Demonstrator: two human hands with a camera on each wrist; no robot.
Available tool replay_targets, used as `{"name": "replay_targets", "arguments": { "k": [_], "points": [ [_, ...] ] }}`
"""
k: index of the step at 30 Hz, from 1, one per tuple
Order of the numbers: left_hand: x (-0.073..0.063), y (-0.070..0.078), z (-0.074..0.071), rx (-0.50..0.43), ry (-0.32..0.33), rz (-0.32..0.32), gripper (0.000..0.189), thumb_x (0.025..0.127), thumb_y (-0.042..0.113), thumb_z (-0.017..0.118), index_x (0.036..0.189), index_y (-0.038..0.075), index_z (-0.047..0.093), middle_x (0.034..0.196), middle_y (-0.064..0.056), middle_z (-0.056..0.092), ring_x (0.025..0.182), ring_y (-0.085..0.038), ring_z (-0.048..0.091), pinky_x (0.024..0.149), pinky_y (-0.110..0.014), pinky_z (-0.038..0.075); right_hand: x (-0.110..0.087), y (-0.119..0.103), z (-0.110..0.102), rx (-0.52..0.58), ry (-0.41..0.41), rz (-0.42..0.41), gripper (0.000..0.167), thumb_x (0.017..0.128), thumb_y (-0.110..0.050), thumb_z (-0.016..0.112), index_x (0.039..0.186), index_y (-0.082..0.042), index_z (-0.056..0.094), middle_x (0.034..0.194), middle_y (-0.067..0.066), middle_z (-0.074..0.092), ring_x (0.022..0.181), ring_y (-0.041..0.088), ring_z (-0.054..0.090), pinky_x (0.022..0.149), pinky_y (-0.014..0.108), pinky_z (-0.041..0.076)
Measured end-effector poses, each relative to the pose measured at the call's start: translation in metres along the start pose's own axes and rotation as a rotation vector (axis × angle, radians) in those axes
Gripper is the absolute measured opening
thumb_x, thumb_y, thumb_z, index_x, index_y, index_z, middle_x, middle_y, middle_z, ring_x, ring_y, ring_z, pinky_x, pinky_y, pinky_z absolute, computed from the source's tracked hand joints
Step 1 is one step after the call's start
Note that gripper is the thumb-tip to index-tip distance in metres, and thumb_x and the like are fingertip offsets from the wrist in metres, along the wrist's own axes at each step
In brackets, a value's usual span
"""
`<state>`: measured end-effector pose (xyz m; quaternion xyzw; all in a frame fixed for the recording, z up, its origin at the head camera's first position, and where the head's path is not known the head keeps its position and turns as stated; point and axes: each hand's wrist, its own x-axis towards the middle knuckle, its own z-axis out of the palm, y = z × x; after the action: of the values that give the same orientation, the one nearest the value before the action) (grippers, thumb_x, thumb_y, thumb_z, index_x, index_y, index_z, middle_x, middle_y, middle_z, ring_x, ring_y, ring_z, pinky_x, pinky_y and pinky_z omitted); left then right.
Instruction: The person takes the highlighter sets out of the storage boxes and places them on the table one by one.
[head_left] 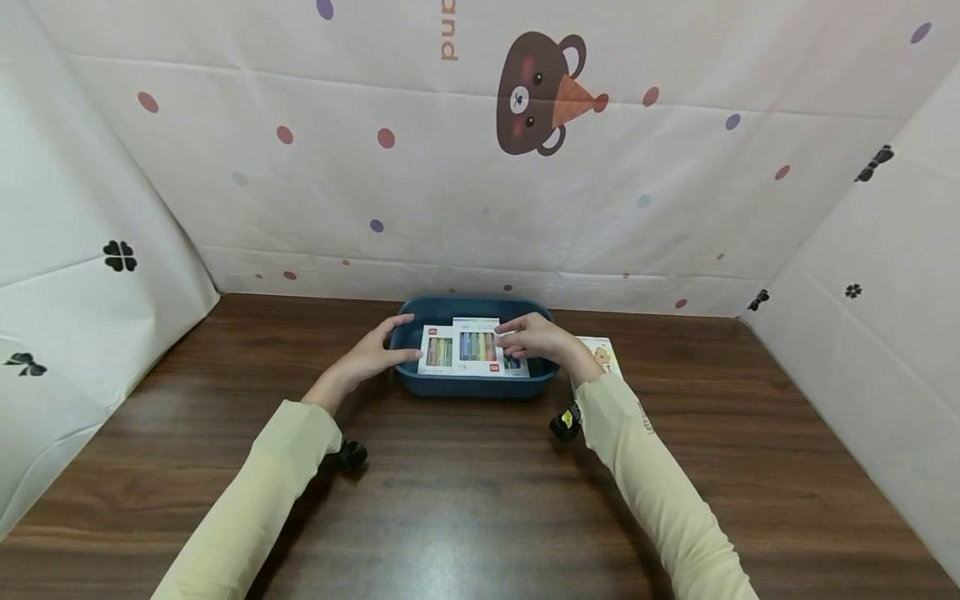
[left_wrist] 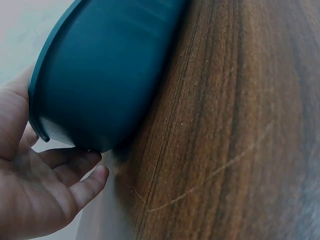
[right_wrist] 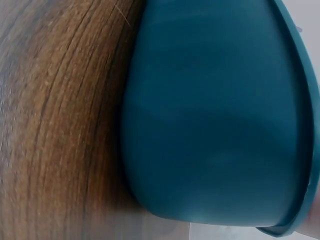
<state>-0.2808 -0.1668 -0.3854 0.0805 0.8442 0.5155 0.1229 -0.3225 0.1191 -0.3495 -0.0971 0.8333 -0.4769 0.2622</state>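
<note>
A blue plastic bin [head_left: 472, 387] stands on the table, holding several white boxes with windows that show coloured sticks like crayons. The middle crayon box [head_left: 477, 350] sits highest, overlapping a left box [head_left: 435, 351] and a partly hidden right box [head_left: 516, 365]. At the bin's left end my left hand [head_left: 369, 354] grips the rim; in the left wrist view its fingers meet the outer wall. My right hand [head_left: 534, 337] reaches over the right end, fingertips at the middle box's right edge. In the right wrist view the bin wall [right_wrist: 215, 115] hides nearly all of that hand.
A white printed booklet or card [head_left: 600, 352] lies right of the bin, partly under my right forearm. Behind the bin rises a white patterned cloth wall [head_left: 450, 200], with others at both sides. The wooden table [head_left: 435, 483] extends toward me.
</note>
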Motion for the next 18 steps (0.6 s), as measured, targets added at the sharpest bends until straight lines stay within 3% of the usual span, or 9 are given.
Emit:
{"name": "replay_targets", "arguments": {
  "k": [12, 18],
  "points": [
    [0.0003, 0.0000, 0.0004, 0.003, 0.003, -0.001, 0.073, 0.084, 0.029, 0.065, 0.144, 0.019, 0.024, 0.151, -0.014, 0.011, 0.136, -0.038, 0.010, 0.102, -0.060, 0.019, 0.0012, -0.0010, 0.0063, 0.020, 0.004, 0.007, 0.041, 0.090, -0.015, 0.057, 0.127, 0.000, 0.050, 0.116, 0.015, 0.058, 0.090, 0.019, 0.060, 0.085, 0.031, 0.049],
    [0.0004, 0.0004, -0.0002, 0.007, -0.001, 0.007, 0.075, 0.084, 0.031, 0.065, 0.144, 0.018, 0.023, 0.151, -0.014, 0.011, 0.136, -0.038, 0.009, 0.102, -0.060, 0.019, 0.0011, -0.0021, 0.0089, 0.022, 0.009, 0.000, 0.040, 0.089, -0.013, 0.057, 0.127, 0.001, 0.051, 0.111, 0.015, 0.059, 0.083, 0.016, 0.059, 0.084, 0.032, 0.049]
  ]
}}
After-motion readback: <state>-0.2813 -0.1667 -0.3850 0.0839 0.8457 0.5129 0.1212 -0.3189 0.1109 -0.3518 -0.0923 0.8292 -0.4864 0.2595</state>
